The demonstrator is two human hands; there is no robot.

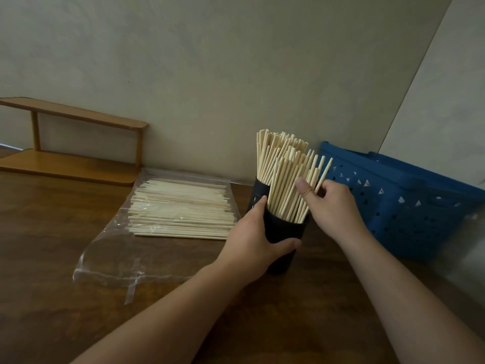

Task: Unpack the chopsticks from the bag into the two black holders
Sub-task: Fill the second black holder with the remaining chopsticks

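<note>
Two bare, sleeveless forearms (409, 298)

rear black holder (256, 195) mostly hidden behind the front holder (284, 229) and chopsticks (286, 179).

Blue basket (393, 206) crowds the holders' (284, 232) right; table (65, 298) front lies open.

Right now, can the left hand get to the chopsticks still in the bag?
Probably yes. The left hand grips the near black holder, but the bagged chopsticks lie just left of it, nothing between. It must let go first.
</note>
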